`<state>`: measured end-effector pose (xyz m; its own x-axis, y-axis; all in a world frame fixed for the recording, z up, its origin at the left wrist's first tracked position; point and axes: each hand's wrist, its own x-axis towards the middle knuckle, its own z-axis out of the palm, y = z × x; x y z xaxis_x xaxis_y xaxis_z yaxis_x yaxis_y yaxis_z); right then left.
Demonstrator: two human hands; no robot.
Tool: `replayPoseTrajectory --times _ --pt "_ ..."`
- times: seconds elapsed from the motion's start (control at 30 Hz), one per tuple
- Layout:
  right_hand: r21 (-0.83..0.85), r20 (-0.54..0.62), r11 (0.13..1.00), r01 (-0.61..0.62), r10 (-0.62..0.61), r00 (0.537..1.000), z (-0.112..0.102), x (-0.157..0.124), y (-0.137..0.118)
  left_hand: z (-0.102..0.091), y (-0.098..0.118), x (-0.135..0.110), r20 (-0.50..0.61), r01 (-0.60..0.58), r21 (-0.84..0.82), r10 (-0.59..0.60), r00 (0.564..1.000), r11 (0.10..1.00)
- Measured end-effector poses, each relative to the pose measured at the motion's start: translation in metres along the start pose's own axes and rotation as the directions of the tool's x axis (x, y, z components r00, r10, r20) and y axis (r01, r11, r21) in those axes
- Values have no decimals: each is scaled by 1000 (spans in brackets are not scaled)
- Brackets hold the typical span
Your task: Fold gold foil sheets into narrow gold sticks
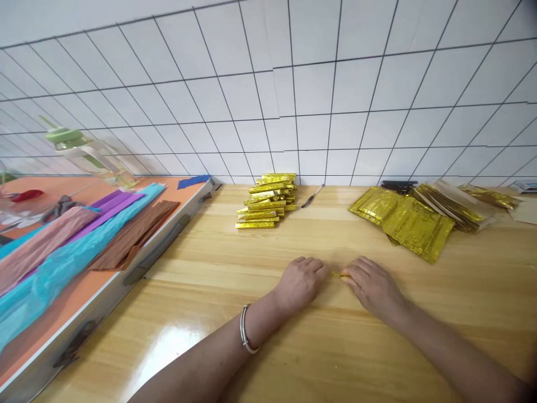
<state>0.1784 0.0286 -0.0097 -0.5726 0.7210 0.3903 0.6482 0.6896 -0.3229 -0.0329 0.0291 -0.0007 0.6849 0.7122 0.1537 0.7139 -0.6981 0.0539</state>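
Observation:
A narrow strip of gold foil paper [338,275] shows in the gap between my two hands, low over the wooden table. My left hand [300,282] is closed at the strip's left end, its fingers curled down. At the other end my right hand [373,286] pinches the strip between thumb and fingers. Most of the strip is hidden under the fingers. Beyond my left hand lies a pile of folded gold foil strips [268,201], stacked roughly crosswise. Flat gold foil sheets [415,221] lie overlapping beyond my right hand.
A pen [312,196] lies by the wall. More foil packets [455,204] and a black clip [398,186] are at the back right. On the left, an orange-topped board [146,224] with a raised edge carries coloured crepe paper [79,246] and a green-lidded bottle [90,154].

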Motion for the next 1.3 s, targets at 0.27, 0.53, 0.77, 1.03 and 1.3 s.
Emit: replayPoseTrajectory --times 0.27,0.53,0.77,1.03,1.3 --pt "292 191 952 -94 39 981 -5 -3 12 -3 -11 -3 55 -83 -100 89 995 991" --pt "112 231 993 23 -49 972 -16 -1 3 -2 -17 -2 94 -111 -174 128 987 978" --pt "-231 241 960 159 -102 965 -18 -2 -5 -10 -9 -3 144 -111 -163 135 980 980" --pt "-146 141 978 147 -127 982 -21 -1 -1 -14 -9 -7 139 -25 -225 58 989 974" --pt "-80 64 983 166 -161 985 -11 -1 -3 -13 -9 -5 104 -27 -250 55 993 968"
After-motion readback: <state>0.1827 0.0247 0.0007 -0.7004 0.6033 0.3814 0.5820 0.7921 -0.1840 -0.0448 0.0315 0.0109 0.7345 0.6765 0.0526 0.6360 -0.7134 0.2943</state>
